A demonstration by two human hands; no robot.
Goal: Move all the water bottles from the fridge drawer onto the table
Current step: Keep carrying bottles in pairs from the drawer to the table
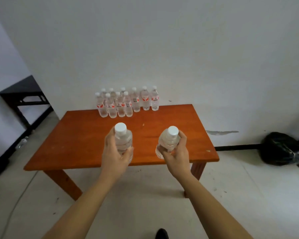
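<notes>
Both forearms are reaching forward — left hand (pixel 116 152) and right hand (pixel 177 152) each closing a full grip on an upright water bottle (pixel 123 140) above the table (pixel 79 135), awaiting set-down beside the standing row (pixel 128 102) at its far edge.

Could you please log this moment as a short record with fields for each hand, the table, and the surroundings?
left hand: left hand has its grip closed on a white-capped water bottle, held upright above the near table edge
right hand: right hand grips a second bottle, tilted slightly
table: orange wooden table; cluster of standing bottles at the far edge by the wall
surroundings: black bag on the floor at right; dark bench at left
fridge drawer: not in view
</notes>
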